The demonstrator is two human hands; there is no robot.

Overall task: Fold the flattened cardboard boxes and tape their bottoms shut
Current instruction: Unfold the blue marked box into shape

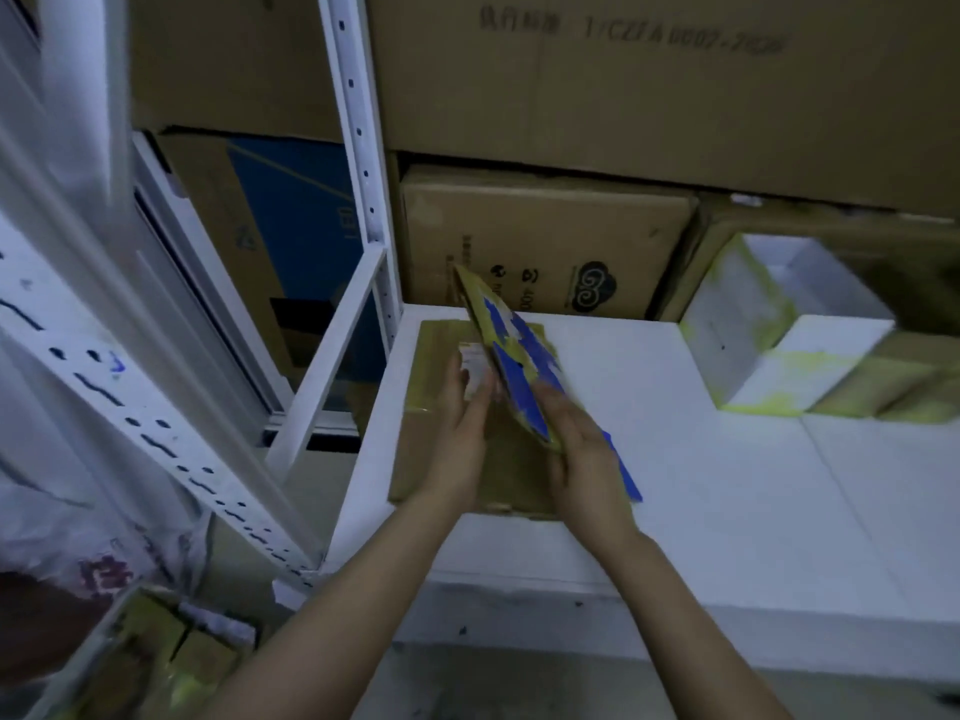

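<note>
Flattened cardboard box (519,366), printed in blue and yellow, stands tilted on its long edge between the 2 hands, its far corner pointing up and away toward the cartons at the back. It is held just above a brown flattened carton (426,407) that lies flat on the white desk (701,485), near the desk's left edge.

The left hand (462,433) is spread with its fingers straight, laid against the box's plain left face, where a pale label shows. The right hand (587,449) lies across the printed right face, fingers stretched forward along it. Its thumb is hidden, and blur softens the fingertips. The box is sandwiched between the 2 palms, with a blue strip of its near edge sticking out past the right wrist.

To the right on the desk sits an opened white box (779,314) with yellow smudges on its walls, its top open. Behind the desk a brown carton with dark printed symbols (545,241) stands under a larger carton bearing printed lettering (623,96). A white perforated shelf upright (358,148) rises left of them, and another perforated white rail (156,423) slants across the left side. In the bottom-left corner are more yellowish boxes (156,657), dim and blurred.
</note>
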